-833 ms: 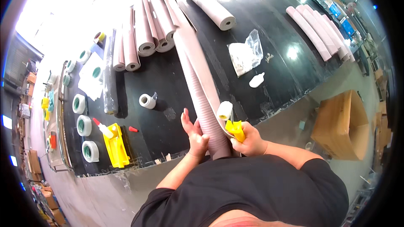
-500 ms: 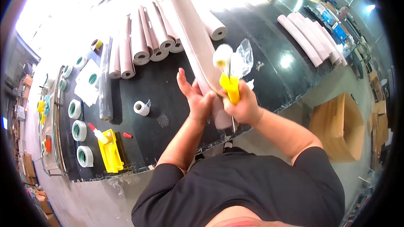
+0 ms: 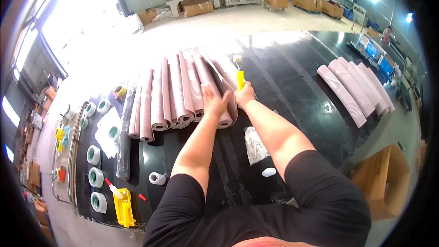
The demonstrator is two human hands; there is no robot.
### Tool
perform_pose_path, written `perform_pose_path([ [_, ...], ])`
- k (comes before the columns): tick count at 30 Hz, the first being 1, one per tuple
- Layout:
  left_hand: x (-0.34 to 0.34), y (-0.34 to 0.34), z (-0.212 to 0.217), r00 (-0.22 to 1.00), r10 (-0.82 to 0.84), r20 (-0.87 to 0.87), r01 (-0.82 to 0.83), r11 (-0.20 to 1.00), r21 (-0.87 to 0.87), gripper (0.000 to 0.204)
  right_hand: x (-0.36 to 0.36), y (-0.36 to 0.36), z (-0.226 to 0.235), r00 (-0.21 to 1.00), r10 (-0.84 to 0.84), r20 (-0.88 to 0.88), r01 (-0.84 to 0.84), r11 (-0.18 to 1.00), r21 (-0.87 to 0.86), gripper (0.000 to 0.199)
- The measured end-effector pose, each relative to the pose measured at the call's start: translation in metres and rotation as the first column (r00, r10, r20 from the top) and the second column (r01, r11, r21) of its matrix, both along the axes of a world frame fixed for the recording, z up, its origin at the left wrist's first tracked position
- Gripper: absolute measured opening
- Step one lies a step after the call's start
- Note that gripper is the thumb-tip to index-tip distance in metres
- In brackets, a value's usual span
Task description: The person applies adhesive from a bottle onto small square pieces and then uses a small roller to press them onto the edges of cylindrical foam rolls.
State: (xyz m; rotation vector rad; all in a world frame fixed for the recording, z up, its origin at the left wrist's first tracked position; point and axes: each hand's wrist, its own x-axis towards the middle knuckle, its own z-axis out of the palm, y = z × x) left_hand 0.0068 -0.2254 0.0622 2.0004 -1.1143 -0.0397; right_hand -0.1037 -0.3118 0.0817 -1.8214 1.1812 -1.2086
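Note:
Reaching forward across the black table, my left hand lies with its fingers stretched out on a pinkish-brown rolled mat. That mat is at the right end of a row of similar mat rolls. My right hand is closed round the yellow handle of a small paint roller, whose white head points away from me. The roller is held beside the rightmost mats. Under my right forearm lies a clear plastic bag with whitish contents, near a small white oval piece.
Tape rolls, a yellow tray with a red-tipped bottle, a small white roll and a long dark wrapped roll occupy the left side. More pink rolls lie far right. A cardboard box stands beyond the right edge.
The mat roll held close to me is now laid against the row on the table. Both hands have moved forward, the paint roller staying in my right. The view has tilted up.

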Motion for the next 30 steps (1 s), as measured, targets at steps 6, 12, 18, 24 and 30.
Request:
perform_pose_path([
  [6, -0.014, 0.029, -0.084, 0.973, -0.173, 0.15, 0.167, 0.984, 0.055, 0.093, 0.005, -0.034, -0.058, 0.975, -0.054, -0.214, 0.067, 0.996, 0.054, 0.043],
  [12, -0.018, 0.042, -0.092, 0.952, -0.117, 0.282, 0.193, 0.946, -0.26, 0.081, -0.04, -0.064, -0.062, 0.988, 0.14, -0.06, -0.13, 0.98, 0.148, 0.034],
  [18, -0.031, 0.071, -0.054, 0.963, -0.236, -0.133, 0.183, 0.928, -0.325, 0.04, -0.154, -0.088, 0.01, 0.962, 0.075, -0.262, -0.04, 0.99, 0.137, 0.046],
  [24, -0.039, 0.12, -0.062, 0.901, -0.391, -0.188, 0.339, 0.904, -0.261, 0.035, -0.315, -0.087, 0.014, 0.801, -0.292, -0.522, 0.286, 0.954, -0.095, 0.056],
  [30, -0.06, 0.192, -0.099, 0.887, -0.371, -0.276, 0.344, 0.928, -0.142, 0.042, -0.468, -0.071, -0.015, 0.513, -0.49, -0.705, 0.621, 0.779, -0.09, 0.046],
])
